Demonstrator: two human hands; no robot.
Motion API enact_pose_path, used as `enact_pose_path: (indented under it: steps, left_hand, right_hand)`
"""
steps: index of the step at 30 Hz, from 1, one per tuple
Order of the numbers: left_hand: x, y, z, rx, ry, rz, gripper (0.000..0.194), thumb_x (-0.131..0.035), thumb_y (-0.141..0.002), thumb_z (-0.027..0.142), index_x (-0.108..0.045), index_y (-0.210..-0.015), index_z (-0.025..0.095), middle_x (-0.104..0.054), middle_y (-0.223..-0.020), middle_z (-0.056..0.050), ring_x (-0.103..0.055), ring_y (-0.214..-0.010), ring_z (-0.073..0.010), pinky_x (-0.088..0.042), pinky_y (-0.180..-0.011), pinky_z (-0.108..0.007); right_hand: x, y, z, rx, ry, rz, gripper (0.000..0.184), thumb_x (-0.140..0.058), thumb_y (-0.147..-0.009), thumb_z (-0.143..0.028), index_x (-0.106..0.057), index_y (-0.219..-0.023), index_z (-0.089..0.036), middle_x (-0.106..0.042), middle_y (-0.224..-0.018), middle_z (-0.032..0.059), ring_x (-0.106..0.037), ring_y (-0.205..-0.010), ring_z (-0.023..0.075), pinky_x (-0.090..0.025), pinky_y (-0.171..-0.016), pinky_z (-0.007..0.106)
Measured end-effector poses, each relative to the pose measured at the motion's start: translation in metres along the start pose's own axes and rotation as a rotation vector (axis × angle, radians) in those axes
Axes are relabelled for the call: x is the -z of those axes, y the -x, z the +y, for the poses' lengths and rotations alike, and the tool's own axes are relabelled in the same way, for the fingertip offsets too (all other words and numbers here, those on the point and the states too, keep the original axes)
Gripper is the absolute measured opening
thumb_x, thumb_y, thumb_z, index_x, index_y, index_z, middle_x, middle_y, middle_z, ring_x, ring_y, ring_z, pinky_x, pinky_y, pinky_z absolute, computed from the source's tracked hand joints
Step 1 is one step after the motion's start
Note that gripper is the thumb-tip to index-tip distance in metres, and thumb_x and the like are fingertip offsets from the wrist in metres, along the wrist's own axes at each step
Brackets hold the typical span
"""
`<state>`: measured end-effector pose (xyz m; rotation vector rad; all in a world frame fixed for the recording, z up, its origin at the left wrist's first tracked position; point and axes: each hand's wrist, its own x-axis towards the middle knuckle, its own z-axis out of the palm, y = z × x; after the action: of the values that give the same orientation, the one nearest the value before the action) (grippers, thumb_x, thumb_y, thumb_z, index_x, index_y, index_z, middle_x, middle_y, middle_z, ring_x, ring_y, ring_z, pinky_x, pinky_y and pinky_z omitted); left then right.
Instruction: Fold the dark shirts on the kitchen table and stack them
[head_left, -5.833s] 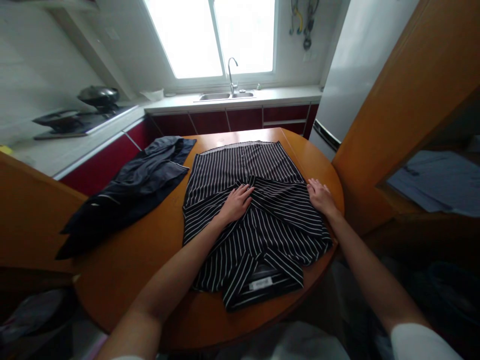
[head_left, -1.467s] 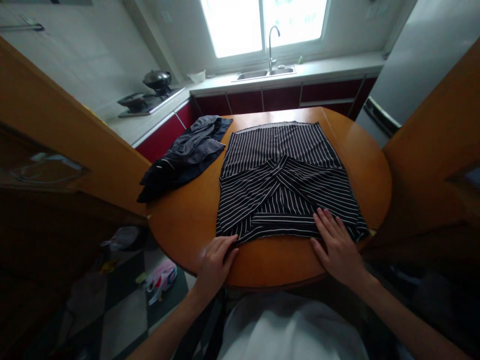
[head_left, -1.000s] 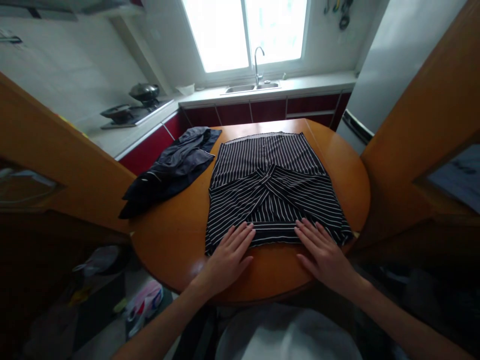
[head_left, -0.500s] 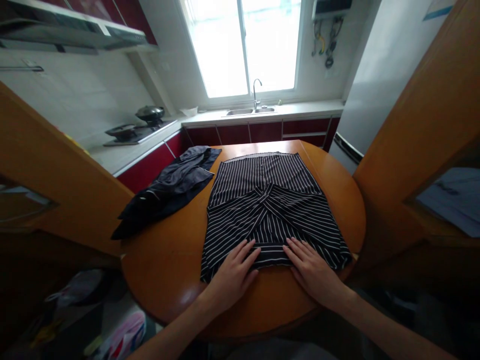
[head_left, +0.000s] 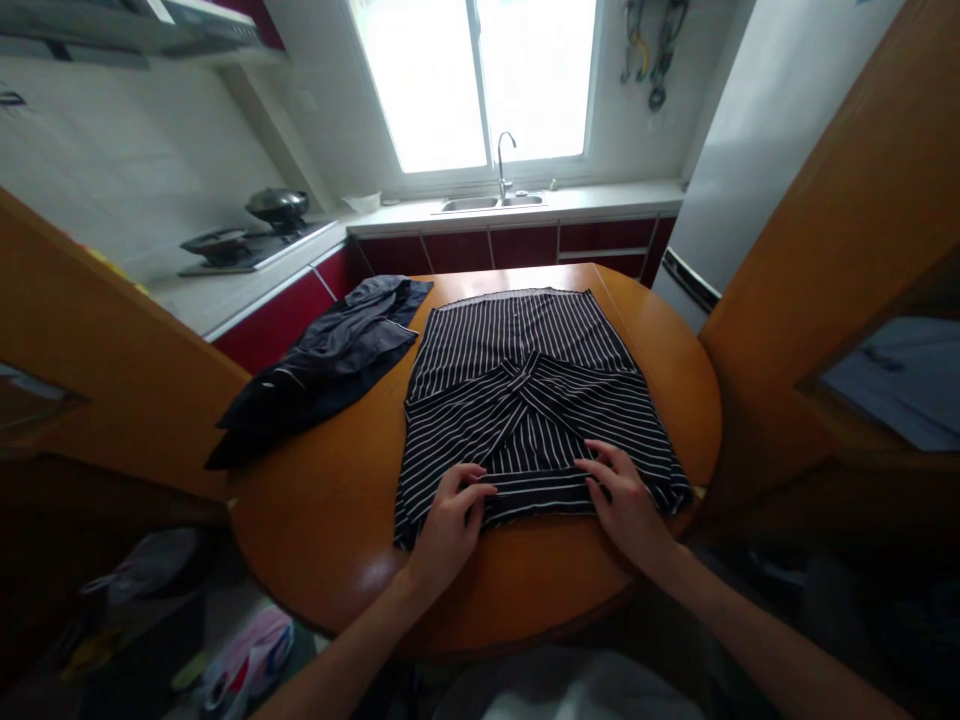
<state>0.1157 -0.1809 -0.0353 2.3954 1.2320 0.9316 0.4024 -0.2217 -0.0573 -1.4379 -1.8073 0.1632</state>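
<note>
A black garment with white stripes (head_left: 465,420), knotted or twisted at its middle, lies spread on the round wooden table (head_left: 315,540). Its near edge forms a straight striped band. My left hand (head_left: 450,520) rests at the left part of this band, fingers bent and apart, fingertips on the cloth. On the right part of the band is my right hand (head_left: 626,505), its fingers likewise curved and spread, touching the fabric. I see no cloth pinched in either hand; the undersides of the fingers are hidden.
Dark grey and black clothing (head_left: 322,360) lies crumpled on the table's left side. Behind are a counter with a sink (head_left: 491,203) and a stove with pans (head_left: 277,206). Wooden frames (head_left: 127,330) flank the table, and a fridge (head_left: 757,150) stands at right.
My hands have gone from lying flat on the band to bent fingers. Both have shifted slightly up and left in view, as the whole scene has; the garment looks the same.
</note>
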Motion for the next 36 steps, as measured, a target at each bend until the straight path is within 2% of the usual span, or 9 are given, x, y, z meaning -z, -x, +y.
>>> enact_pose_path:
  steps: [3,7,11,15,20,22,26,31,36]
  left_hand:
    - [0.005,0.004,0.005,-0.039,-0.118,-0.054,0.034,-0.047,-0.089,0.008,-0.073,-0.104,0.024,-0.064,-0.116,-0.008,-0.061,-0.112,-0.0244,-0.058,-0.096,-0.046]
    - [0.011,0.001,0.021,-0.154,-0.283,-0.176,0.051,-0.042,-0.092,0.009,-0.058,-0.139,0.023,-0.053,-0.147,-0.008,-0.045,-0.14,-0.0283,-0.042,-0.115,-0.054]
    - [-0.003,-0.009,0.033,-0.282,-0.346,-0.351,0.062,-0.044,-0.102,0.034,-0.026,-0.159,0.017,-0.028,-0.165,-0.011,-0.022,-0.153,-0.0282,-0.026,-0.123,-0.053]
    - [-0.016,-0.005,0.025,-0.303,-0.345,-0.448,0.074,-0.048,-0.101,0.049,-0.018,-0.161,0.018,-0.022,-0.166,-0.012,-0.019,-0.154,-0.027,-0.024,-0.124,-0.05]
    - [-0.004,0.012,0.006,-0.253,-0.4,-0.412,0.07,-0.046,-0.102,0.037,-0.015,-0.161,0.019,-0.025,-0.165,-0.011,-0.023,-0.153,-0.0249,-0.03,-0.122,-0.046]
    - [0.005,0.015,0.002,-0.273,-0.453,-0.425,0.067,-0.044,-0.1,0.023,-0.017,-0.161,0.018,-0.028,-0.165,-0.011,-0.025,-0.152,-0.0248,-0.032,-0.121,-0.045]
    - [0.022,0.015,0.0,-0.332,-0.553,-0.491,0.083,-0.034,-0.081,-0.005,-0.018,-0.161,0.015,-0.029,-0.164,-0.011,-0.025,-0.152,-0.0226,-0.028,-0.122,-0.044]
    - [0.04,0.019,-0.004,-0.348,-0.592,-0.509,0.091,-0.034,-0.078,-0.009,-0.016,-0.162,0.021,-0.025,-0.166,-0.004,-0.018,-0.154,-0.0207,-0.024,-0.125,-0.044]
    - [0.066,0.03,-0.036,-0.394,-0.552,-0.463,0.082,-0.037,-0.087,-0.007,-0.03,-0.158,0.033,-0.029,-0.165,0.001,-0.023,-0.153,-0.0225,-0.029,-0.123,-0.047]
  right_hand:
    - [0.002,-0.002,-0.001,0.047,0.071,-0.028,0.042,-0.041,-0.095,-0.009,-0.07,-0.121,-0.024,-0.062,-0.128,0.0121,-0.059,-0.119,0.0282,-0.055,-0.099,0.051]
    - [0.003,0.002,-0.014,0.149,0.157,-0.122,0.052,-0.036,-0.094,-0.005,-0.061,-0.137,-0.022,-0.058,-0.141,0.01,-0.049,-0.136,0.0266,-0.045,-0.112,0.052]
    - [-0.009,0.003,-0.03,0.287,0.205,-0.311,0.058,-0.046,-0.098,-0.019,-0.038,-0.155,-0.014,-0.038,-0.16,0.0121,-0.028,-0.151,0.0261,-0.03,-0.122,0.051]
    - [-0.013,0.005,-0.024,0.321,0.235,-0.408,0.068,-0.053,-0.096,-0.029,-0.029,-0.158,-0.012,-0.032,-0.162,0.0138,-0.026,-0.152,0.0255,-0.027,-0.123,0.05]
    - [-0.001,0.011,0.001,0.303,0.287,-0.375,0.064,-0.048,-0.098,-0.024,-0.029,-0.159,-0.018,-0.034,-0.162,0.0102,-0.031,-0.15,0.024,-0.035,-0.12,0.048]
    - [0.002,0.012,0.008,0.327,0.33,-0.36,0.061,-0.047,-0.097,-0.017,-0.032,-0.157,-0.016,-0.037,-0.161,0.0104,-0.033,-0.149,0.0235,-0.038,-0.119,0.047]
    - [0.007,0.012,0.015,0.41,0.416,-0.36,0.07,-0.038,-0.087,0.002,-0.034,-0.156,-0.011,-0.043,-0.157,0.0117,-0.037,-0.147,0.0216,-0.038,-0.119,0.045]
    - [0.029,0.013,0.028,0.483,0.475,-0.34,0.08,-0.037,-0.081,0.007,-0.033,-0.157,-0.017,-0.038,-0.16,0.0077,-0.033,-0.148,0.0231,-0.036,-0.12,0.047]
    - [0.065,0.023,0.062,0.544,0.439,-0.302,0.072,-0.037,-0.09,0.003,-0.037,-0.156,-0.025,-0.037,-0.161,0.0057,-0.033,-0.149,0.0244,-0.032,-0.121,0.05]
